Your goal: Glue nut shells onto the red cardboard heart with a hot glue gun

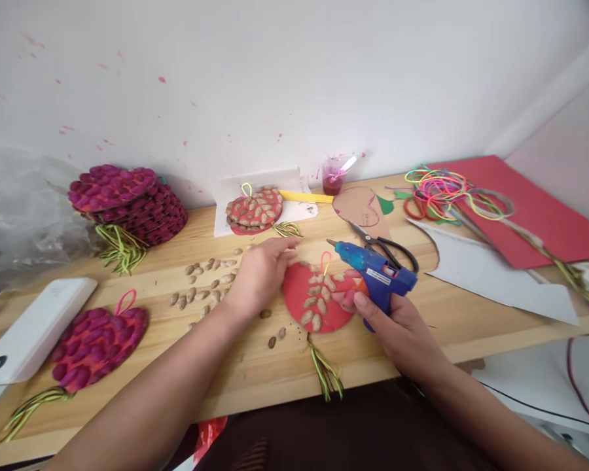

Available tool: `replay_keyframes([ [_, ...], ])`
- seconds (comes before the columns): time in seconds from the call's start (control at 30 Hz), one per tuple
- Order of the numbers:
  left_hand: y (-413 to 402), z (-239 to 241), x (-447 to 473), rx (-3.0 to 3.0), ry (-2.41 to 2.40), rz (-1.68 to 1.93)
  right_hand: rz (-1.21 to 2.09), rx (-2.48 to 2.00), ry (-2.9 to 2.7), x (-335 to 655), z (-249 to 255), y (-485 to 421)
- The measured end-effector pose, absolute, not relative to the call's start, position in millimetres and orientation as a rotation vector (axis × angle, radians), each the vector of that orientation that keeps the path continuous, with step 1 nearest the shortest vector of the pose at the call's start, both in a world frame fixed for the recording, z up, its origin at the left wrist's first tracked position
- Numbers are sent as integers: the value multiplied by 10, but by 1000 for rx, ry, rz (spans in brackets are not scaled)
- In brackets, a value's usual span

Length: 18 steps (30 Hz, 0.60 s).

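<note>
My right hand [407,333] is closed around the handle of a blue hot glue gun [373,265], its nozzle pointing left above the table. Below it lies a red card shape [294,294] with rows of peanuts [322,305] on it, a pink loop at the top and a yellow-green tassel [325,369] at the bottom. At the card's upper left edge is my left hand [260,271], fingers bent and pressed together. Whatever they may hold is hidden. Loose peanuts [191,294] are scattered to the left of this hand.
Purple peanut-covered pieces are stacked [132,199] at back left, with a single purple piece [101,343] and a white power bank [39,330] nearer. Scissors [383,245], a cup of red liquid [332,180], tangled cords [442,190] and red card [535,203] lie behind and right.
</note>
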State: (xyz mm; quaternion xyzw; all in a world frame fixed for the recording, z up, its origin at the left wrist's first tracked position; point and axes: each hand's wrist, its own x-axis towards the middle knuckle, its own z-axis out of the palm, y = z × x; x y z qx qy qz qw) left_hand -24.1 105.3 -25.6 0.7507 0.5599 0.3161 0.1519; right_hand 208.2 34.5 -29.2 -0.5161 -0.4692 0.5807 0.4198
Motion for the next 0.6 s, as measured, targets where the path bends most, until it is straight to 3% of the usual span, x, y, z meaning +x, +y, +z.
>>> replay_keyframes([
  [0.6,746,-50,-129,2620,1491,273,1315,-1298,-1177,2003,-307,289],
])
